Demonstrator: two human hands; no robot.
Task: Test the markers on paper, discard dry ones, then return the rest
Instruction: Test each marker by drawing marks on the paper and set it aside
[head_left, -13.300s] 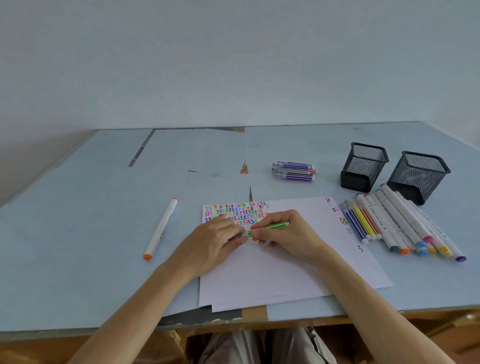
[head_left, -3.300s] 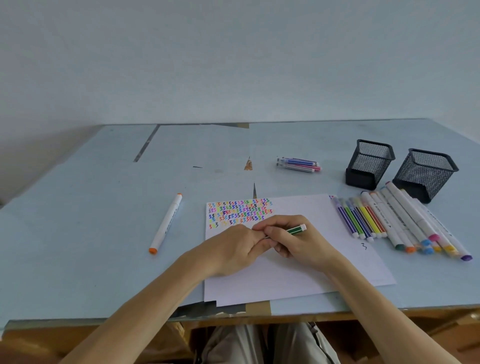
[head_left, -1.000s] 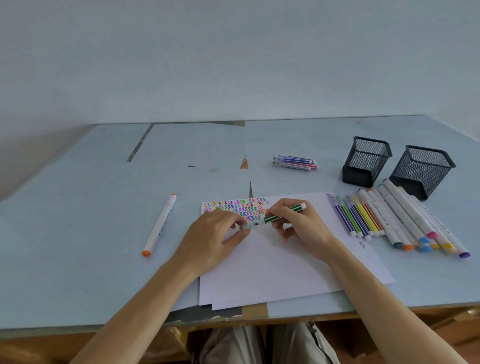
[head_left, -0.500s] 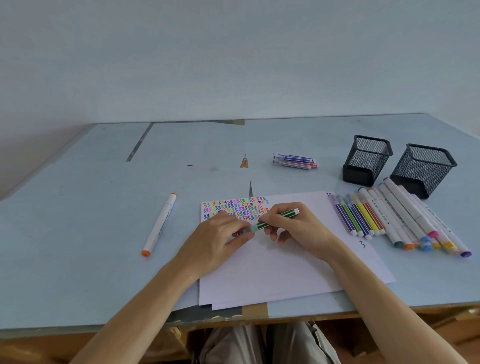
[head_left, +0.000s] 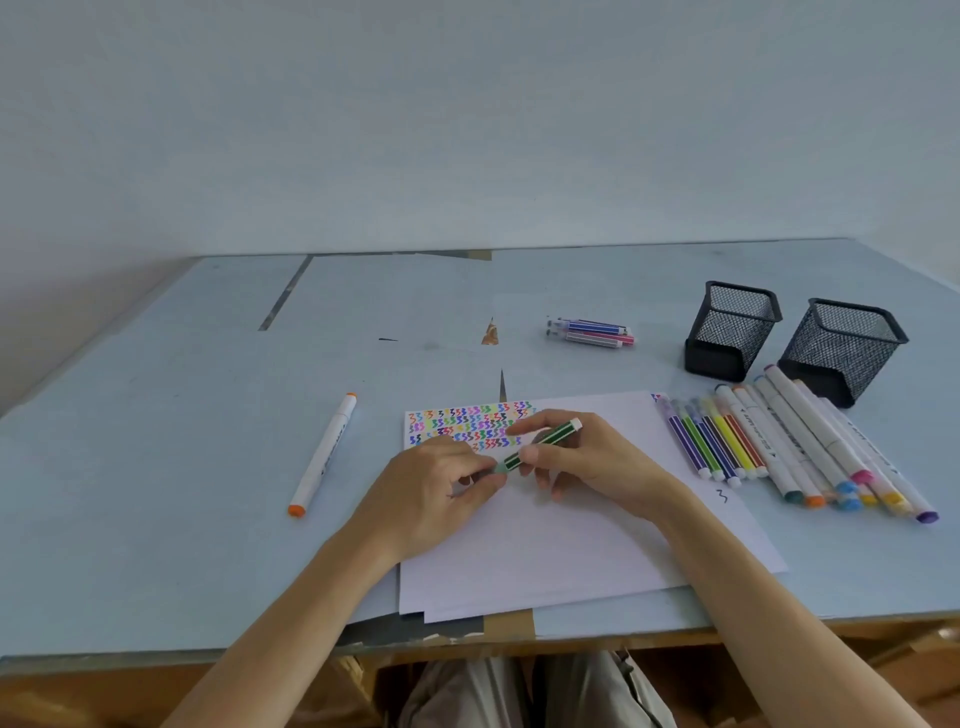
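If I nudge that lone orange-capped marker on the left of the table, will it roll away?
Probably: the orange-capped marker looks like a smooth round barrel lying flat on the bare table, with nothing beside it. It looks stiff and light, so a sideways nudge would likely roll it.

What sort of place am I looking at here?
Probably a plain desk or craft workstation against a bare wall: a blue-covered table, two black mesh pen holders, rows of markers, and squiggle-covered test paper.

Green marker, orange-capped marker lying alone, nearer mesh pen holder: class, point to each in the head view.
green marker (head_left: 551, 439), head view, striped barrel between the hands
orange-capped marker (head_left: 325, 452), head view, middle of white barrel
nearer mesh pen holder (head_left: 840, 347), head view, front mesh wall
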